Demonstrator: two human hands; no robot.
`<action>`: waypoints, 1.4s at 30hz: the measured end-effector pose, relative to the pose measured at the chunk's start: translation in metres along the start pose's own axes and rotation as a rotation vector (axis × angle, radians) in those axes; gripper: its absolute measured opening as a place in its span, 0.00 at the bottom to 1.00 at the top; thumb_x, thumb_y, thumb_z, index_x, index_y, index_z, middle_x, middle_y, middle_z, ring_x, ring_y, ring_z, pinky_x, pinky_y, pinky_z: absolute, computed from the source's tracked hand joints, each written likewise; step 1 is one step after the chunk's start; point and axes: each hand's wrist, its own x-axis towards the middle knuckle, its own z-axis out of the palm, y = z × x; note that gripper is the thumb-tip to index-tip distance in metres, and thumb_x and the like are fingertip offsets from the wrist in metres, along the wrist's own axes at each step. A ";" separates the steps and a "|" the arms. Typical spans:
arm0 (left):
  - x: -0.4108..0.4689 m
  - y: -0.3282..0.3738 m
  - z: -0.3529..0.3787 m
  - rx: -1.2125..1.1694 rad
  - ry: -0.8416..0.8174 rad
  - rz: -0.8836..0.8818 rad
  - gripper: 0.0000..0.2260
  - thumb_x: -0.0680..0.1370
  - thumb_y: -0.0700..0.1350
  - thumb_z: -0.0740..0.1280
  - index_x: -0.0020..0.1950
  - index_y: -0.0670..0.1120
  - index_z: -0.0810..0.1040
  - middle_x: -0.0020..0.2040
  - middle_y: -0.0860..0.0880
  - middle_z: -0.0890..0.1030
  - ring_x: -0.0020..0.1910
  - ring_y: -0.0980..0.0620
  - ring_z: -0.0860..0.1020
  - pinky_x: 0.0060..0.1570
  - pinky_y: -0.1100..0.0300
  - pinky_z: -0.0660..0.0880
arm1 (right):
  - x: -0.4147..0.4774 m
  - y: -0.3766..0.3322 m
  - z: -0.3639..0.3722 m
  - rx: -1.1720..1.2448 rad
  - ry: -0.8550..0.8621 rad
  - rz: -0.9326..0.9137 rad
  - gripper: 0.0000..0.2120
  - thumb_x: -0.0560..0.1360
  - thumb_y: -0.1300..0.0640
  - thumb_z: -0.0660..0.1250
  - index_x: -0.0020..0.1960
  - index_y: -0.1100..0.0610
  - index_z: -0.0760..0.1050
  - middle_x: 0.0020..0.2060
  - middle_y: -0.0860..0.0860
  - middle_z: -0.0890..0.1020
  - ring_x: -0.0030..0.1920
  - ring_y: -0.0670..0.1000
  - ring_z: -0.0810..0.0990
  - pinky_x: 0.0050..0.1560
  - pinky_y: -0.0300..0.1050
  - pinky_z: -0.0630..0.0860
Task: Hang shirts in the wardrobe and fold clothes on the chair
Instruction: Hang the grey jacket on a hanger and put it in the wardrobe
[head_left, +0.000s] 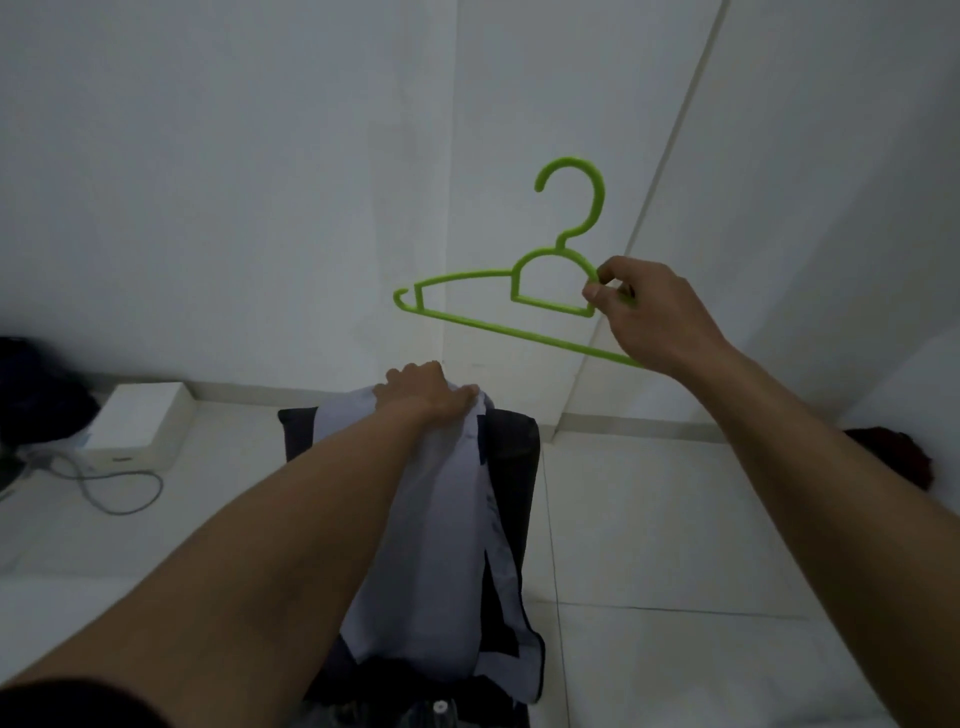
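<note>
A pale lilac shirt (447, 525) drapes over the back of a dark chair (511, 467) in the lower middle. My left hand (423, 392) grips the shirt's top edge at the chair back. Up and to the right, my right hand (644, 312) pinches a bright green plastic hanger (519, 291) by its right shoulder and holds it in the air before the white wall, hook upward. More dark clothing lies on the chair seat under the shirt.
A white box (137, 421) with a grey cable (119, 493) sits on the pale tiled floor at left, next to a dark bundle (36, 384). A dark red cloth (893, 457) lies at right. White wardrobe panels (779, 208) rise behind.
</note>
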 end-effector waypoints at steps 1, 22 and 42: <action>0.007 0.007 0.001 0.011 -0.007 -0.023 0.37 0.72 0.74 0.59 0.69 0.48 0.73 0.67 0.43 0.75 0.67 0.40 0.71 0.64 0.46 0.67 | 0.006 0.003 0.002 -0.001 0.009 -0.003 0.10 0.83 0.48 0.62 0.50 0.52 0.78 0.34 0.51 0.76 0.35 0.49 0.74 0.33 0.43 0.66; 0.009 0.015 -0.047 -0.629 0.148 -0.093 0.13 0.80 0.38 0.62 0.64 0.42 0.69 0.60 0.39 0.78 0.56 0.41 0.77 0.51 0.52 0.74 | 0.012 -0.012 -0.032 0.105 0.144 0.005 0.09 0.82 0.48 0.63 0.51 0.51 0.78 0.35 0.50 0.77 0.34 0.47 0.74 0.33 0.41 0.66; -0.045 0.004 -0.055 0.491 0.017 0.250 0.39 0.58 0.77 0.68 0.56 0.49 0.77 0.58 0.46 0.74 0.59 0.44 0.73 0.57 0.51 0.73 | -0.031 -0.023 -0.063 0.133 0.203 0.046 0.08 0.82 0.49 0.63 0.50 0.51 0.78 0.33 0.48 0.76 0.35 0.46 0.74 0.34 0.40 0.66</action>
